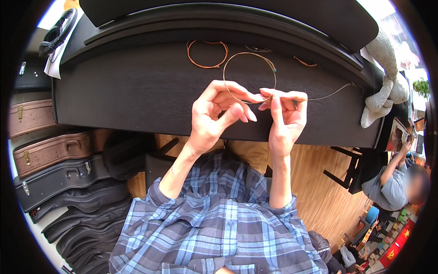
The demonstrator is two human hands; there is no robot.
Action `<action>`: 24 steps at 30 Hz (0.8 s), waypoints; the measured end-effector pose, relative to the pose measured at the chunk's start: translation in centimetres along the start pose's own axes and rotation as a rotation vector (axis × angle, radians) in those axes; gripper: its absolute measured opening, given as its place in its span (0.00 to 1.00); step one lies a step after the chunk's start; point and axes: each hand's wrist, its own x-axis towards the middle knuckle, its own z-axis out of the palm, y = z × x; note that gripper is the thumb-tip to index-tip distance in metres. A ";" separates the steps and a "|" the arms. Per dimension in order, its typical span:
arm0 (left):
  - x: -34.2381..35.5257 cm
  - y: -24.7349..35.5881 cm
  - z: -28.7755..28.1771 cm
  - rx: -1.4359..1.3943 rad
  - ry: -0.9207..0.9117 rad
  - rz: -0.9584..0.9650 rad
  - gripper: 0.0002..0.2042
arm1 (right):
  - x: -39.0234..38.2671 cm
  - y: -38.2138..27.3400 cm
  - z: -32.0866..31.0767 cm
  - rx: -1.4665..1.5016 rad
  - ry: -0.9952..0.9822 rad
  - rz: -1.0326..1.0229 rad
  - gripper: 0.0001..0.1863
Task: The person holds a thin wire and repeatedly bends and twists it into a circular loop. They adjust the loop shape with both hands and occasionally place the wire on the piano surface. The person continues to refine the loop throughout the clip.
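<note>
I hold a thin tan string coil (249, 53) with a small green tag above the black desk surface (127, 91). My left hand (214, 116) has curled fingers, the index fingertip at the lower part of the loop and the thumb bent inward. My right hand (286, 118) pinches the same coil at its lower right, fingertips close to those of my left. A loose length of string (335, 91) runs from there to the right. Behind lie an orange coil (207, 67), some pale string (258, 49) and a short orange piece (305, 63).
A grey plush toy (385, 91) sits at the right edge. Black headphones (57, 36) are at upper left. Stacked brown (52, 150) and black cases (59, 182) fill the left. A stool (346, 169) stands below right, near a seated person (385, 187).
</note>
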 end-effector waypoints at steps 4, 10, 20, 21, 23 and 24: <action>-0.1 -0.2 0.0 0.034 0.010 -0.021 0.10 | -0.1 0.2 -0.4 -0.022 -0.030 -0.008 0.08; -0.1 -0.6 0.1 -0.004 0.037 0.054 0.05 | -0.1 0.7 -0.6 -0.010 -0.046 -0.084 0.06; 0.0 -0.2 0.1 0.018 0.080 -0.012 0.10 | 0.1 1.3 -1.5 0.101 -0.033 -0.203 0.07; 0.0 -0.3 0.2 0.020 0.084 -0.007 0.10 | 0.0 1.4 -1.6 0.107 -0.032 -0.221 0.06; 0.0 -0.3 0.3 0.024 0.093 0.006 0.10 | -0.2 1.4 -1.7 0.123 -0.032 -0.268 0.06; 0.1 -0.3 0.3 0.022 0.086 0.007 0.10 | -0.4 1.3 -1.9 0.264 -0.012 -0.225 0.06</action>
